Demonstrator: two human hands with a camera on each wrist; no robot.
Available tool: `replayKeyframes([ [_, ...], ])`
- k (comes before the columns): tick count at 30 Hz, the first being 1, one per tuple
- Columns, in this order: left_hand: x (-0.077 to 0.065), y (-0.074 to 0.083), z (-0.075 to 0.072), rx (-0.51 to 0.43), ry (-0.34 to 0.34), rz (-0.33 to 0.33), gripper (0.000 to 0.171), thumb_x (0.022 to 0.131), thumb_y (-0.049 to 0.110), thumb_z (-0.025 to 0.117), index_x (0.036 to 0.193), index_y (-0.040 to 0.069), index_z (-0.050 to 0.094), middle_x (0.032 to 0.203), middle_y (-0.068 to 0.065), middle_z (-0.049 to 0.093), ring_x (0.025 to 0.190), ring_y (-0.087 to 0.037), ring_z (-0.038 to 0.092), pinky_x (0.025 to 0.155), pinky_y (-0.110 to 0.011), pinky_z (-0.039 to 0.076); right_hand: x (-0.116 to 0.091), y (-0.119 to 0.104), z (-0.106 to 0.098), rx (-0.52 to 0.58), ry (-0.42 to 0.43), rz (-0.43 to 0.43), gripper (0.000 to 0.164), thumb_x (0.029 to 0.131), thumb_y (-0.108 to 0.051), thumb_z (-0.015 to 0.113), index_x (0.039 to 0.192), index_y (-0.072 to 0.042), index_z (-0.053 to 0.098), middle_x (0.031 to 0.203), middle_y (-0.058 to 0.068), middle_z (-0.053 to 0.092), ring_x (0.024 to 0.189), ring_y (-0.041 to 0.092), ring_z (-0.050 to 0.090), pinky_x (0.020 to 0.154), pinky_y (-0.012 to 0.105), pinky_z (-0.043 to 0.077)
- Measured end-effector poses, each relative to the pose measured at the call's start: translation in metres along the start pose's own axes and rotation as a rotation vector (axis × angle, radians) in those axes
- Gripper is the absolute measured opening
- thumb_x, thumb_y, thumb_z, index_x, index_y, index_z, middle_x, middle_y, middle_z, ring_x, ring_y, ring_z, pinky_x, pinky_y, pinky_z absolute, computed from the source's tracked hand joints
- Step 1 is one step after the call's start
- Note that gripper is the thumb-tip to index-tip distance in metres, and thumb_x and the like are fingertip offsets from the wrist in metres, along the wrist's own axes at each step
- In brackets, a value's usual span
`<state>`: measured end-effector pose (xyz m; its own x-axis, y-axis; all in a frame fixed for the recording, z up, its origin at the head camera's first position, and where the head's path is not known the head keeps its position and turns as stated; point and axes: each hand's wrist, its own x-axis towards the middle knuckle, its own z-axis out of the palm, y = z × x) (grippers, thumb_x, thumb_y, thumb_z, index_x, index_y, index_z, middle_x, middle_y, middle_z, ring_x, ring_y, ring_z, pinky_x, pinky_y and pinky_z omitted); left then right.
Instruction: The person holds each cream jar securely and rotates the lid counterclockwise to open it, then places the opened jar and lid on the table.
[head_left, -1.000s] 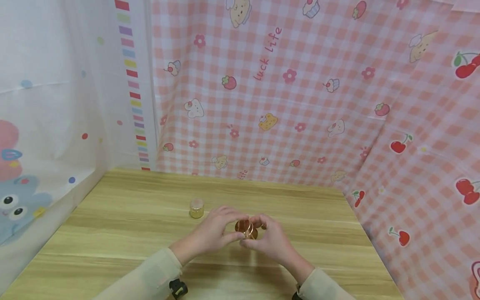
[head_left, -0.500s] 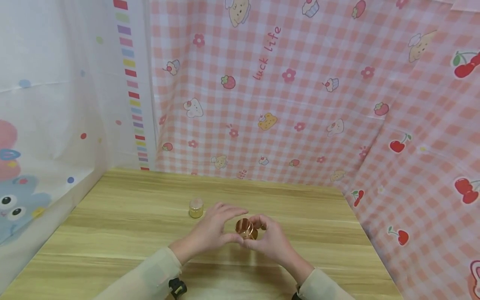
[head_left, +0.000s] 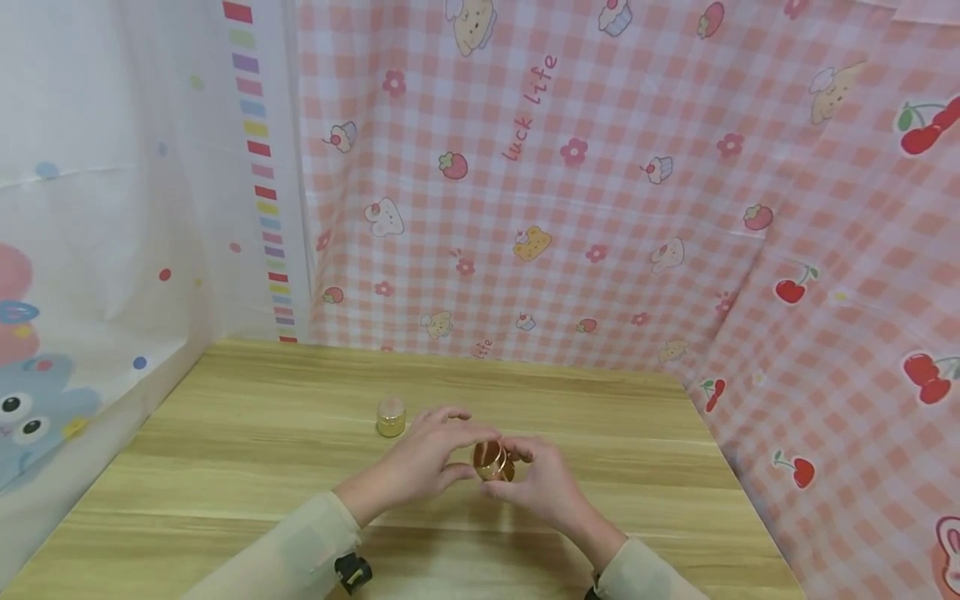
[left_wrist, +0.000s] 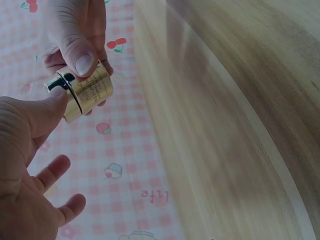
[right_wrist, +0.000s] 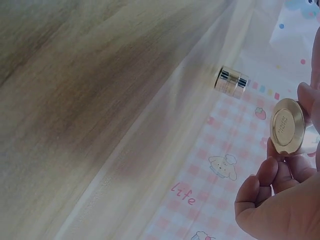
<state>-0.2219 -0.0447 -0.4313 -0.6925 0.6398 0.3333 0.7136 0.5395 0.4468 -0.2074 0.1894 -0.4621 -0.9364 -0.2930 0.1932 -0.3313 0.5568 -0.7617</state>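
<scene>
Gold lidded jar (head_left: 492, 461) sat tilted between the two hands, raised off the table. The right hand (head_left: 545, 482) gripped its body, thumb pressed against the printed side, its stamped round base facing the right wrist camera. Thumb and forefinger of the left hand (head_left: 420, 454) curved round the lid end, how tightly I could not tell, while two other fingers spread loosely clear of it. Just beyond the left hand, a second gold jar (head_left: 391, 418) stood upright on the wood-grain table (head_left: 247, 475). Pale sleeves (head_left: 296, 542) covered the forearms, and a pink checked curtain (head_left: 570, 200) hung behind the table.
</scene>
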Motion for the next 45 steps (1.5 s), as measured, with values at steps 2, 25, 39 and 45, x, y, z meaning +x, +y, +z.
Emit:
replayKeyframes([
  [2,0.000,-0.001,0.000,0.002,-0.002,0.000,0.054,0.092,0.019,0.083,0.143,0.023,0.068,0.145,0.007,0.071,0.145,-0.035,0.053,0.115,-0.069,0.041,0.000,0.000,0.000,0.004,-0.007,0.001,0.046,0.081,-0.025,0.095,0.124,-0.020,0.080,0.115,-0.010,0.080,0.108,0.017,0.064,0.099,0.056,0.053],
  [25,-0.001,-0.007,0.000,-0.012,-0.039,-0.052,0.054,0.090,0.019,0.084,0.142,0.022,0.069,0.142,0.007,0.072,0.141,-0.032,0.055,0.115,-0.064,0.040,0.003,0.001,0.008,0.004,-0.031,-0.008,0.044,0.081,-0.024,0.095,0.121,-0.016,0.080,0.111,-0.008,0.081,0.107,0.017,0.063,0.097,0.050,0.053],
  [39,-0.002,-0.011,0.001,-0.001,-0.034,-0.053,0.054,0.089,0.022,0.085,0.141,0.022,0.070,0.138,0.006,0.074,0.135,-0.026,0.058,0.112,-0.057,0.042,0.006,0.002,0.011,-0.009,-0.039,-0.001,0.047,0.079,-0.029,0.097,0.121,-0.017,0.080,0.113,-0.009,0.080,0.108,0.017,0.064,0.097,0.054,0.055],
  [45,-0.001,-0.015,0.000,0.011,-0.023,-0.029,0.053,0.089,0.021,0.085,0.140,0.022,0.071,0.138,0.005,0.074,0.131,-0.024,0.060,0.112,-0.059,0.043,0.009,0.002,0.011,-0.015,-0.049,0.002,0.047,0.078,-0.034,0.097,0.120,-0.020,0.080,0.110,-0.009,0.080,0.107,0.016,0.062,0.096,0.050,0.054],
])
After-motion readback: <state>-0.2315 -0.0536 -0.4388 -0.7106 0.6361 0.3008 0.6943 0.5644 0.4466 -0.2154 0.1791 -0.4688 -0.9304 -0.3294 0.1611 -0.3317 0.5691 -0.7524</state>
